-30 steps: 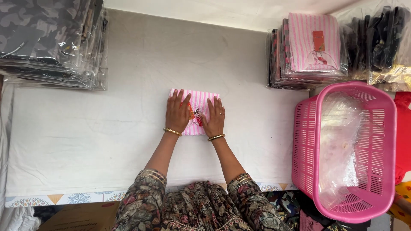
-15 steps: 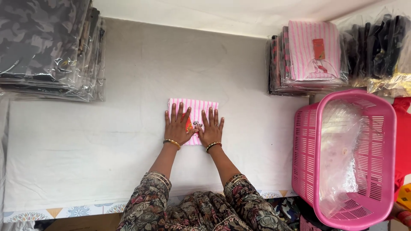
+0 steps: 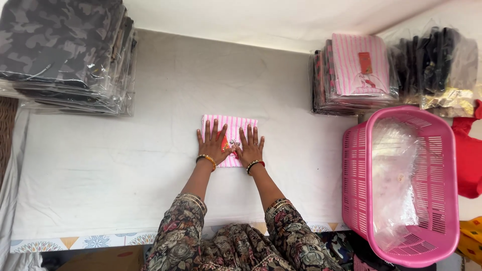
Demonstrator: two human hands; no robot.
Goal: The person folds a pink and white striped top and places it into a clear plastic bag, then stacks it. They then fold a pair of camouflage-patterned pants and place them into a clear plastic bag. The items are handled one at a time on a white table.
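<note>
A small folded garment with pink and white stripes (image 3: 235,123) lies in the middle of a white cloth-covered table (image 3: 125,165). My left hand (image 3: 212,142) lies flat on the garment's left half, fingers spread. My right hand (image 3: 249,145) presses flat on its right half, fingers spread too. A small red tag and a printed motif show between the two hands. Both wrists wear bangles, and my sleeves are dark with a floral print.
A stack of plastic-wrapped camouflage garments (image 3: 60,50) sits at the back left. Wrapped pink striped garments (image 3: 359,70) and dark packs (image 3: 434,65) are stacked at the back right. A pink plastic basket (image 3: 359,180) with clear bags inside stands at the right edge.
The view has shifted a little, so garment and hands sit lower in the picture. Both hands stay pressed flat on the striped garment, fingers spread slightly wider.
</note>
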